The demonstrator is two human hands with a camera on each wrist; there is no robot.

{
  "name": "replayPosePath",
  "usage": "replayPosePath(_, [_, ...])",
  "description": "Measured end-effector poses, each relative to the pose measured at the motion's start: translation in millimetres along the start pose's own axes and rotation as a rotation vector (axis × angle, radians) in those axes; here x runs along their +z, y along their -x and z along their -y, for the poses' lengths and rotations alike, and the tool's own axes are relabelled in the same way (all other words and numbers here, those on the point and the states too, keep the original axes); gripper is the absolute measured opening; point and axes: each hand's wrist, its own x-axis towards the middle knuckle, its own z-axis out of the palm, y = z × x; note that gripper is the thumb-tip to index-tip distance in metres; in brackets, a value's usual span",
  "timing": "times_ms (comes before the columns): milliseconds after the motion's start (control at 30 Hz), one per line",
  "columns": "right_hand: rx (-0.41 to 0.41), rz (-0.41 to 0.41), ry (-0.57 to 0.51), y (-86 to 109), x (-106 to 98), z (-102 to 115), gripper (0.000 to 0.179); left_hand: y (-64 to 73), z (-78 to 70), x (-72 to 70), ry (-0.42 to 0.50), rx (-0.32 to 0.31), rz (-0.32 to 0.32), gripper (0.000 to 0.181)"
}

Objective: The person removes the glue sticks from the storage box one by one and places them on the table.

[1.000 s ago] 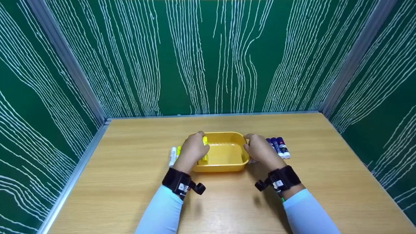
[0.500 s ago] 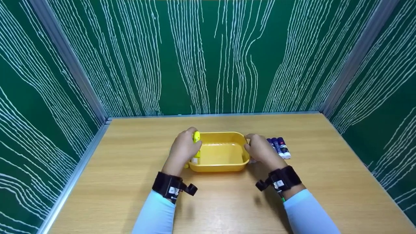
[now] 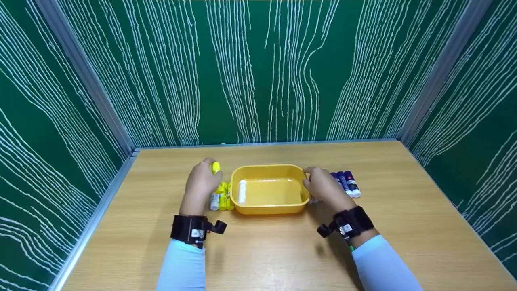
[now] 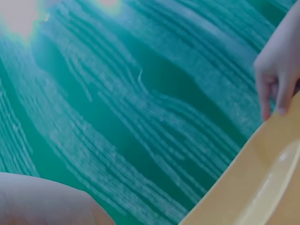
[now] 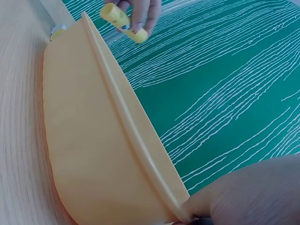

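Observation:
My left hand (image 3: 201, 181) holds a yellow glue stick (image 3: 216, 167) just left of the yellow plastic basin (image 3: 274, 209). In the right wrist view, the fingers grip that tube-shaped glue stick (image 5: 117, 18) beyond the basin's far end. Below the left hand, a white glue stick (image 3: 215, 202) and a couple of yellow ones (image 3: 223, 201) lie side by side against the basin. One white glue stick (image 3: 242, 191) lies inside, along the left wall. At the opposite end, my right hand (image 3: 326, 186) pinches the basin's rim, its thumb and fingers partly hidden.
Dark blue glue sticks with white ends (image 3: 348, 184) lie in a row right of the right hand, which partly covers them. Green panels with white wavy lines (image 3: 262, 72) enclose the wooden table (image 3: 274, 254) at the back and sides.
My left hand has moved left, out from over the basin, carrying the yellow glue stick. The white glue stick inside the basin now shows. The right hand stays on the rim.

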Motion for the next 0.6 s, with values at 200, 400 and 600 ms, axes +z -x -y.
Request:
replayPosePath(200, [0.018,0.015,-0.039,-0.1,-0.1,-1.6,0.049,-7.7,23.5,-2.2,-0.072,-0.060,0.010,0.053])
replayPosePath(400, [0.019,0.018,-0.049,-2.1,-0.3,-3.1,0.048,-13.2,35.0,2.1,-0.141,-0.096,0.029,0.054])
replayPosePath(600, [0.015,0.024,-0.061,-2.3,-0.4,-2.5,0.048,-12.8,40.7,7.4,-0.223,-0.128,0.050,0.054])
